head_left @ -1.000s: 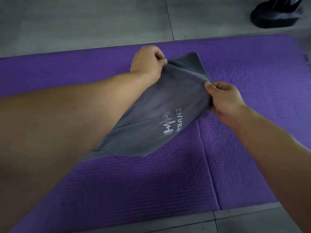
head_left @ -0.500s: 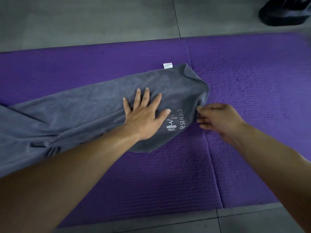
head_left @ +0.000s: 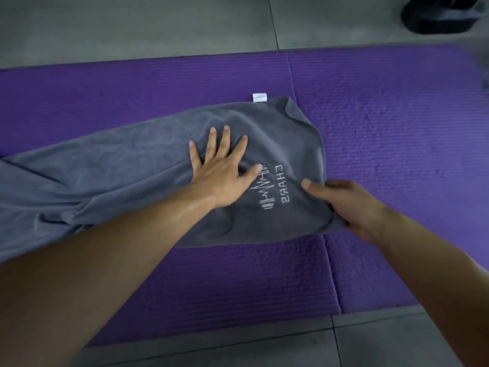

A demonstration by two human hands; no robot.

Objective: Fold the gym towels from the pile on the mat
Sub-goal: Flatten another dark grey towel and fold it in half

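A long grey terry-cloth gym towel [head_left: 137, 165] lies stretched across a purple ribbed foam exercise mat [head_left: 397, 128], its far-left end bunched into loose folds that run out of view past the left forearm. The left hand [head_left: 222, 168] rests flat on the towel with the palm down and all five fingers spread wide, gripping nothing; the cloth ripples in small creases just beyond its fingertips. Just to the right of that hand's thumb sits a pale embroidered logo [head_left: 272, 189], a jagged pulse line with letters beside it, turned sideways to the viewer. Beyond the left hand's fingers, at the towel's far edge, a small white fabric tag [head_left: 259, 97] sticks out onto the mat. The right hand [head_left: 346, 205] is at the towel's right end, near corner: its thumb lies on top of the cloth, pointing toward the logo, while the curled fingers are tucked under the edge, so the hand is closed in a pinch on the towel. Right of this hand the mat is bare, with a seam running away from the viewer. Grey floor tiles [head_left: 132, 25] border the mat, and a dark rounded object [head_left: 436, 19], blurred, sits at the far right corner.
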